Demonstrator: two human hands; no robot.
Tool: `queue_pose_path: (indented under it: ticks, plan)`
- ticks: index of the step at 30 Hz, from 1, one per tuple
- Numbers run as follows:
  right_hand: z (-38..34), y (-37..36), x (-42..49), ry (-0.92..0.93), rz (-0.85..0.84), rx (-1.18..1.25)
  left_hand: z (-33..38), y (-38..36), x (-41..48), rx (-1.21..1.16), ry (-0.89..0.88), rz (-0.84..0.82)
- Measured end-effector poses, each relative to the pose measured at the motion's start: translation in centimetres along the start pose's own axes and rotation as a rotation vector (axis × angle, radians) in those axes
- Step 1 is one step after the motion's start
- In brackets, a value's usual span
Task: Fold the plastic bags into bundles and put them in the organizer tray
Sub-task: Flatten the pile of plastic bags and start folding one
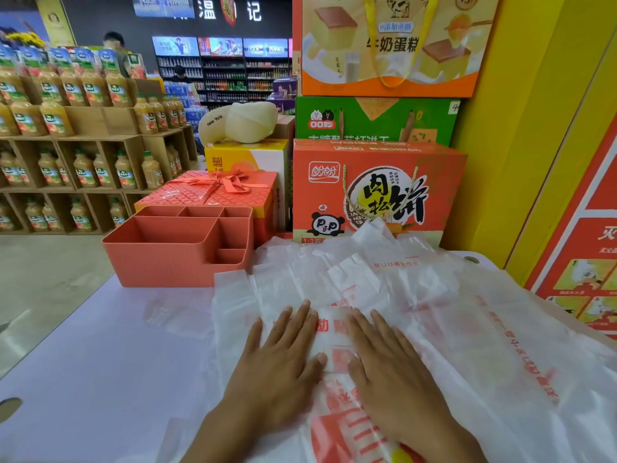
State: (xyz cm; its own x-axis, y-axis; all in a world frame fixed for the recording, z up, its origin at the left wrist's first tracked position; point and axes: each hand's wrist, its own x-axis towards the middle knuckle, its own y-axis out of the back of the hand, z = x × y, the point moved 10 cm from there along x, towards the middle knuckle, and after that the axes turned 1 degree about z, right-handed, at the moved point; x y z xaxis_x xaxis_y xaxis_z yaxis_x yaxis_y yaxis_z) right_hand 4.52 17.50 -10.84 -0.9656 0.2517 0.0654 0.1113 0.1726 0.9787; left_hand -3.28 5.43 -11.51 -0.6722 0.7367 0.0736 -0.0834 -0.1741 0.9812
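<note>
Bags (pixel 417 295) — thin, translucent white with red print, spread in a loose overlapping heap over the right half of the table (pixel 83 379). Reach back to the foot of the carton (pixel 374 188), red with a panda on its front; left edge of the heap just beside the right wall of the tray (pixel 173 259).

Left hand (pixel 280 359) flat on the top bag, palm down, fingers straight and slightly spread, clasping nothing. Right hand (pixel 394 369) just beside it, likewise flat and pressing on the plastic, fingers straight. Thumbs near each other over a red-printed panel at the near middle of the heap.

Tray — coral, with several compartments, on the far left part of the table, behind and left of the hands. Just behind it, a red gift box (pixel 213 192) with a ribbon bow on top. Further back at left, wooden shelves (pixel 100 142) lined with bottles (pixel 83 168) of orange drink.
</note>
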Motion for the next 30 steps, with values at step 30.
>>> queue_pose_path:
  ticks: [30]
  plan:
    - [1.6, 1.1, 2.2, 0.076, -0.096, -0.039, -9.7, 6.2, -6.6, 0.121, 0.200, 0.185]
